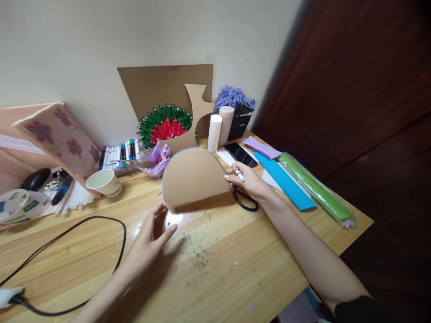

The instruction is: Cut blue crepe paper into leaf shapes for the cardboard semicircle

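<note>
A dome-shaped piece of cardboard [195,177] with a bluish line along its curved rim is in the middle, tilted up over the wooden table. My right hand [247,179] pinches its right edge and also holds a white marker [239,174]. Near the lower left corner of the cardboard is my left hand [153,233], fingers apart and nothing in it; whether a fingertip touches the edge I cannot tell. Under my right hand lies a black loop [247,205], like a scissors handle, its other end hidden.
Left: paper cup [104,183], row of markers [121,154], black cable [124,233]. Behind: cut cardboard sheet [198,103], green and red fan-shaped ornament [168,125], white bottle [214,133]. Right: phone [241,154], blue paper [286,181], green packet [313,188], table edge.
</note>
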Motion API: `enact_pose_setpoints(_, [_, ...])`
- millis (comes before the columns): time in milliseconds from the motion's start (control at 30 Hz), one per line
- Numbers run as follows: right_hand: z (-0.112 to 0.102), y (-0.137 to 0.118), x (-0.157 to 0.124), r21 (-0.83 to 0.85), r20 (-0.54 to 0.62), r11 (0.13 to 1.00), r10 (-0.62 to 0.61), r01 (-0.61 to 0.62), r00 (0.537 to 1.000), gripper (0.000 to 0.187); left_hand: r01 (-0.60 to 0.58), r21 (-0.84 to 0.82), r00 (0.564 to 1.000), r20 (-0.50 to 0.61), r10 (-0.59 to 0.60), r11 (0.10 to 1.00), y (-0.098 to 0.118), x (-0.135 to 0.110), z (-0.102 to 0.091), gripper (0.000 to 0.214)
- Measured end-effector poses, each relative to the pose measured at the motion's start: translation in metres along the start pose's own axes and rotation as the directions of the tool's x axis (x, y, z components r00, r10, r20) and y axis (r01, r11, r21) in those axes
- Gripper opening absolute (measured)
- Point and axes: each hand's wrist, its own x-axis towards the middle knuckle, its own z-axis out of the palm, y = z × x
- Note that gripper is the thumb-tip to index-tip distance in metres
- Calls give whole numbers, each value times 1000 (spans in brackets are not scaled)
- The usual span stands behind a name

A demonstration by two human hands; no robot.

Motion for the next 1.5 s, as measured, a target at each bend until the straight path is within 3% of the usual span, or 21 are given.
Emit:
enact_pose_setpoints(100, [19,8,-10,159,38,987,28,-34,999,43,86,-270,993,99,-61,959,20,4,9,65])
enact_pose_setpoints(200, [44,20,-22,185,144,978,69,-95,987,46,130,-432,988,135,-78,893,36,14,20,58])
enact_pose_setpoints(300, [58,29,-31,85,280,989,90,-118,956,43,106,-477,984,-78,-162,873,41,23,28,50])
enact_pose_setpoints(400, [53,36,-30,-70,201,997,-26,41,979,30,108,-525,960,-167,-226,844,36,27,30,53])
enact_pose_setpoints(500, [39,45,-17,-119,100,975,-177,188,979,29,189,-495,954,-113,-279,848,30,27,27,57])
enact_pose_setpoints(667, [29,62,2,45,160,989,-149,143,976,28,276,-317,949,-59,-310,907,26,28,18,59])
enact_pose_setpoints(833, [32,69,3,-145,175,986,-54,80,983,17,337,-371,938,53,-343,865,19,31,16,62])
enact_pose_setpoints(1033, [33,67,-2,-259,168,960,-67,110,984,8,341,-406,937,74,-341,848,17,31,15,64])
enact_pose_setpoints(1167, [33,65,-3,-251,246,965,-11,75,969,8,345,-391,935,67,-348,853,17,31,15,65])
enact_pose_setpoints(1300, [32,63,-3,-257,221,962,-30,88,975,7,334,-391,939,61,-338,858,17,32,15,66])
enact_pose_setpoints(1433, [32,63,-4,-267,297,959,-15,98,955,8,332,-384,941,66,-333,862,17,31,15,64])
enact_pose_setpoints(1500, [32,63,-4,-248,273,963,-37,107,961,7,330,-380,941,63,-331,864,17,31,15,64])
